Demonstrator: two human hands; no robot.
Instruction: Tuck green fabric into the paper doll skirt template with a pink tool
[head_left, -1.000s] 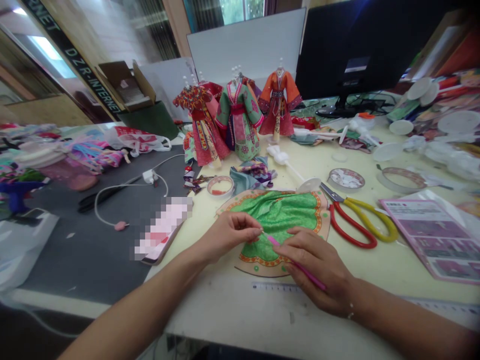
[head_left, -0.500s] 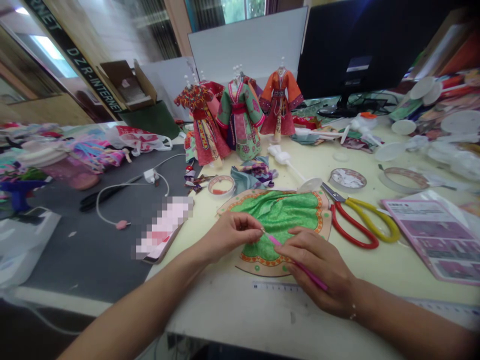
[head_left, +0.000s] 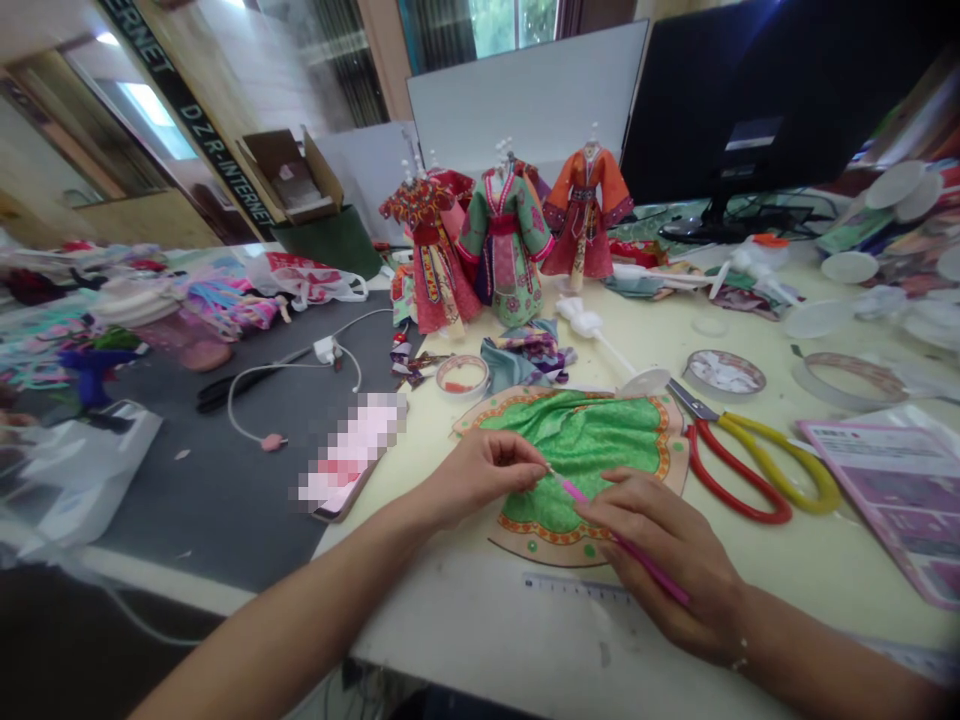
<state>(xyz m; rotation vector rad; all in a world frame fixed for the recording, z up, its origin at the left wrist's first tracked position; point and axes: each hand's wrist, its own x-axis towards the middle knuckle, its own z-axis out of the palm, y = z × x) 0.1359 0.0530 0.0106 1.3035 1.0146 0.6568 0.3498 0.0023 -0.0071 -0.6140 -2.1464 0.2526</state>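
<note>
My left hand [head_left: 487, 478] rests on a green brocade cloth [head_left: 592, 438], its fingertips pinched on the cloth beside the tip of a slim pink stick tool [head_left: 619, 535]. My right hand [head_left: 664, 555] holds that tool, and its fingers lie on the lower right of the cloth. The cloth is gathered in folds on a scalloped card template [head_left: 544, 545] with an orange and green printed border. The tool's point sits at the cloth, close to my left fingertips. What lies under my fingers is hidden.
Red-and-yellow-handled scissors [head_left: 742, 470] lie right of the template, near a pink booklet [head_left: 892, 500]. Tape rolls [head_left: 461, 375] and fabric scraps [head_left: 525, 360] lie behind it. Several miniature costumes [head_left: 506, 245] stand beyond, a ruler [head_left: 577, 588] lies in front, and a blurred phone [head_left: 349, 455] lies left.
The whole scene has shifted right and slightly upward in view as my head turned. My hands keep nearly the same pose on the cloth, and the pink tool stays in my right hand.
</note>
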